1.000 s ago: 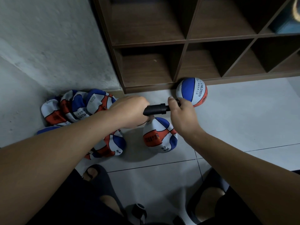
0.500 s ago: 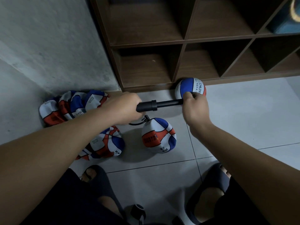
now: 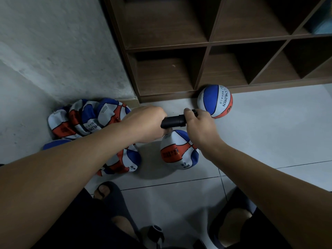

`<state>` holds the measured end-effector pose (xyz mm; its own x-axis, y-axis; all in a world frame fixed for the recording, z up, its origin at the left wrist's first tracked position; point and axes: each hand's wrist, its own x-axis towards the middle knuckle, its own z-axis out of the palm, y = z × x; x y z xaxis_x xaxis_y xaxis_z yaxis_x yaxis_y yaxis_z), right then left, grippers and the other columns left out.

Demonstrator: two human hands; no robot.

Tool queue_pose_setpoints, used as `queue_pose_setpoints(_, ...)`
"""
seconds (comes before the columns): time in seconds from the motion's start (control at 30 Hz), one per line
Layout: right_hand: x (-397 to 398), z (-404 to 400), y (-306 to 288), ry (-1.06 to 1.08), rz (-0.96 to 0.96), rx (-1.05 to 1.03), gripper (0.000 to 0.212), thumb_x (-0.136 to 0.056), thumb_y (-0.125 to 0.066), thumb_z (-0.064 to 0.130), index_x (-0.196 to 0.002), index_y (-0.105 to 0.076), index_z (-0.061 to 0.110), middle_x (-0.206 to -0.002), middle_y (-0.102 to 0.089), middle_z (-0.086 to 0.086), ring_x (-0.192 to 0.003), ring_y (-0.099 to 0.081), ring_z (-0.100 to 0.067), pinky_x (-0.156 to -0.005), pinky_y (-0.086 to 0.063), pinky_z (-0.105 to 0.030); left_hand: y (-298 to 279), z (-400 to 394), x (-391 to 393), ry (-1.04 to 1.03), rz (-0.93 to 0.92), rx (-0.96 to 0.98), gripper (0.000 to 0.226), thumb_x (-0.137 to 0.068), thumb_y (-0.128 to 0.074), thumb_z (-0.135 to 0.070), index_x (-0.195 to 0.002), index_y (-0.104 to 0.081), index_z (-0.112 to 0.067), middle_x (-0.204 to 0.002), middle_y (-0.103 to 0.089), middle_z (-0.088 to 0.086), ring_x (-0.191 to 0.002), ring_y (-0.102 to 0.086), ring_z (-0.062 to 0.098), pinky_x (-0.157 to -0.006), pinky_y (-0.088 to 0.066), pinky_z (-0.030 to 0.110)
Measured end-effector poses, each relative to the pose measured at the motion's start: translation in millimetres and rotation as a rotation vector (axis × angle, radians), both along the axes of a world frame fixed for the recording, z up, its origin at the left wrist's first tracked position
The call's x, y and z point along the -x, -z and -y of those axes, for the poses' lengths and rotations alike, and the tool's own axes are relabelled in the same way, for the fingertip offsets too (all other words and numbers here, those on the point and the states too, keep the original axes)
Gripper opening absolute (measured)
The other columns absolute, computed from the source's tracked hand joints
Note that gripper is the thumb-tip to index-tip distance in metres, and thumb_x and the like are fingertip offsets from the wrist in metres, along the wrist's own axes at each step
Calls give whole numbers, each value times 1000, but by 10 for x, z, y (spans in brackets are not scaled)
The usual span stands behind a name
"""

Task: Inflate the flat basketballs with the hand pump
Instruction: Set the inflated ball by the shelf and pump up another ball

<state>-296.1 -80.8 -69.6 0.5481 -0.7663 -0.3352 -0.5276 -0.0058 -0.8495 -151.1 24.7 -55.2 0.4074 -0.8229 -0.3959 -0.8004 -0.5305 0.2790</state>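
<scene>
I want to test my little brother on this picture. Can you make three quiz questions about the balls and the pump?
1. True or false: both hands hold the pump.
2. Which ball looks full of air? A) the one by the shelf B) the one under the hands C) the pile by the wall
3. Fill in: the left hand grips the pump's ____ end.

Key: 1 true; 2 A; 3 left. The right hand grips the other end.
</scene>
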Motion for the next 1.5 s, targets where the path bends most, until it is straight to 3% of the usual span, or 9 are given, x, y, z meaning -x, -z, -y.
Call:
queue_pose_setpoints(0.1, 32, 56, 17, -22, -33, -4, 39, -111, -49, 35, -78, -50, 14, -62, -46, 4, -48, -43, -6, -45, -36, -20, 19, -21, -30, 25, -5, -9, 35, -100, -71, -43, -70, -62, -25, -62, -59, -2, -52, -54, 16, -50, -36, 28)
queue_pose_setpoints(0.23, 146, 350, 30, 134, -57, -51, 32, -104, -51, 29, -80, -51, 7, -72, -47, -4, -68, -42, -22, -62, -38, -35, 72, -115, -279, 14, 4, -32, 34, -97, -74, -45, -73, -67, -23, -67, -67, 2, -60, -67, 21, -56, -57, 39)
queue_pose_setpoints(0.33, 210, 536, 4, 212, -68, -87, 20, -93, -51, 28, -78, -52, 16, -68, -41, -1, -62, -34, -22, -56, -30, -35, 103, -178, -398, -9, -28, -38, 34, -95, -78, -47, -75, -67, -23, -68, -67, 1, -62, -67, 20, -57, -50, 35)
queue_pose_setpoints(0.47, 186, 493, -30, 218, -61, -46, 19, -99, -48, 24, -88, -58, 12, -75, -44, -3, -67, -38, -22, -62, -35, -38, 132, -143, -347, 9, -23, -26, 34, -96, -75, -45, -73, -68, -22, -69, -69, 6, -64, -70, 26, -55, -49, 37)
queue_pose_setpoints(0.77, 24, 186, 56, 90, -50, 52, 34, -105, -47, 22, -73, -40, 13, -65, -42, -3, -63, -38, -22, -59, -31, -36, 107, -39, -121, 4, 22, 19, 36, -100, -70, -46, -73, -68, -23, -63, -64, 0, -57, -64, 22, -51, -44, 31)
queue_pose_setpoints(1.03, -10, 7, 98, -38, -61, 8, 38, -110, -49, 32, -76, -50, 14, -64, -47, 1, -57, -43, -17, -56, -34, -32, 106, -11, -1, 51, 1, 0, 39, -101, -68, -51, -71, -63, -26, -60, -57, -2, -52, -54, 18, -52, -36, 30)
queue_pose_setpoints(1.23, 15, 50, 76, -53, -78, 5, 38, -110, -48, 36, -79, -53, 13, -66, -49, 0, -59, -45, -17, -55, -38, -31, 113, -9, -48, 83, 10, -2, 36, -99, -68, -51, -73, -63, -26, -63, -62, -1, -56, -60, 21, -52, -43, 32)
queue_pose_setpoints(1.37, 86, 313, 48, 55, -113, 30, 35, -105, -51, 30, -85, -57, 1, -72, -52, -6, -67, -46, -23, -62, -38, -35, 105, -67, -222, 61, 30, -4, 31, -100, -71, -44, -75, -66, -26, -67, -66, -1, -57, -63, 18, -53, -48, 32)
queue_pose_setpoints(1.5, 188, 586, 16, 203, -92, -7, 23, -97, -51, 25, -79, -52, 11, -70, -44, -3, -63, -37, -23, -54, -30, -32, 153, -173, -417, 7, 48, 25, 32, -97, -75, -45, -75, -64, -27, -69, -66, -3, -61, -65, 17, -57, -53, 35)
